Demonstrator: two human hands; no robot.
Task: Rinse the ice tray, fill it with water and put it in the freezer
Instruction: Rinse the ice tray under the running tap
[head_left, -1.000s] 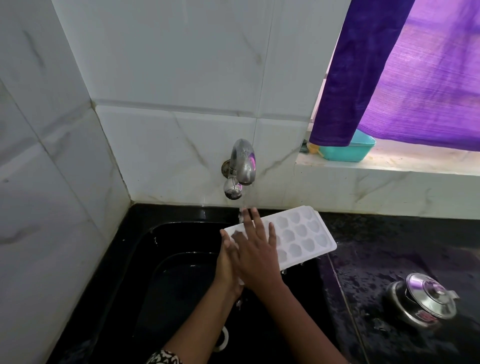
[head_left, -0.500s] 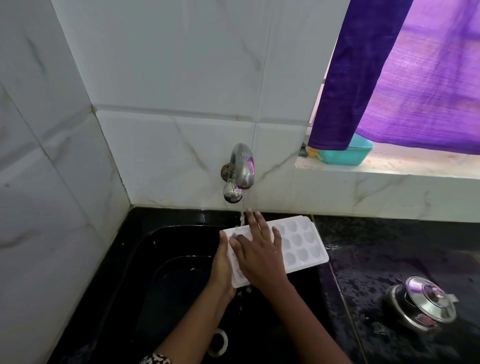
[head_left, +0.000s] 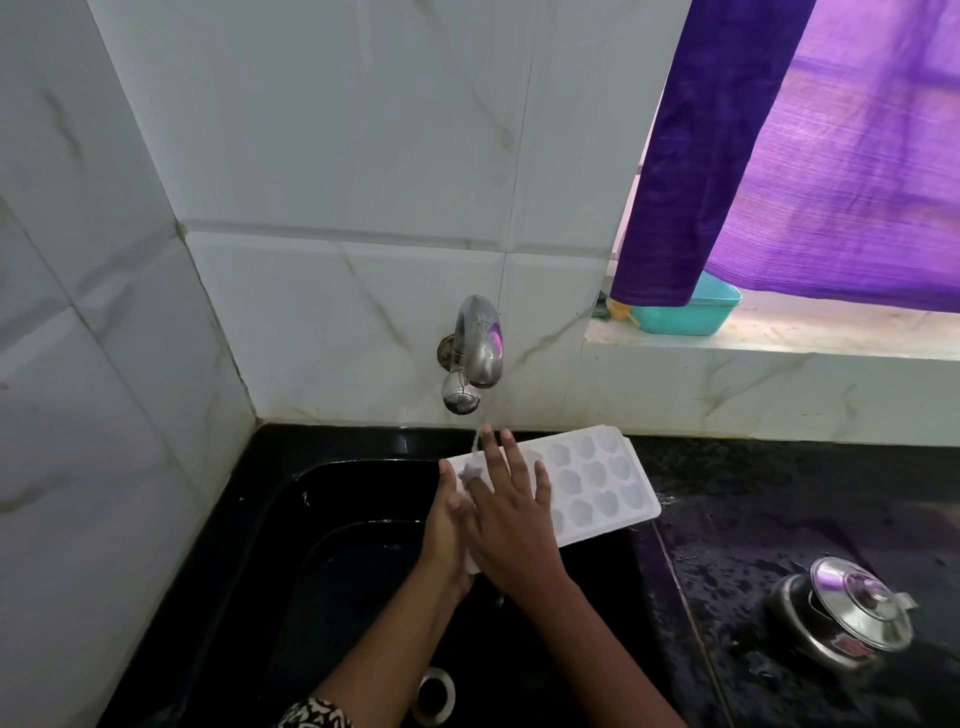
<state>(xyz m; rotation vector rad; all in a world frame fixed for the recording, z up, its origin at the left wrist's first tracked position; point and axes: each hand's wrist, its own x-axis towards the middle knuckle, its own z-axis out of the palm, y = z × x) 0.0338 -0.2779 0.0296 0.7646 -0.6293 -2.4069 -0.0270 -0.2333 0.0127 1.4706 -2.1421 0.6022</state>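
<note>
Tiles of white, grey-veined marble (head_left: 130, 364) cover the corner at the left, above a glossy black sink (head_left: 311, 545) with a pale round drain ring (head_left: 434, 696) at its bottom. A black-and-white patterned sleeve (head_left: 311, 714) shows at the lower edge. The left hand (head_left: 447, 525) holds the left short end of a white plastic ice tray (head_left: 597, 478), its thumb lying over the top edge and its palm against the end; the fingers beneath are hidden. Above, a curved chrome wall tap (head_left: 475, 348) runs a thin stream of water (head_left: 477, 431) onto the tray's left end. The right hand (head_left: 511, 519) lies flat on the tray's top face, fingers straight and spread, holding nothing. The tray is over the sink's right side, cavities facing up, its far right end reaching past the rim over the wet black stone counter (head_left: 779, 493). Further right, a teal plastic tub (head_left: 685, 314) stands on the marble sill, partly behind a purple cloth curtain (head_left: 779, 156). A lidded steel pot (head_left: 841, 618) sits on the counter, well apart from the tray.
</note>
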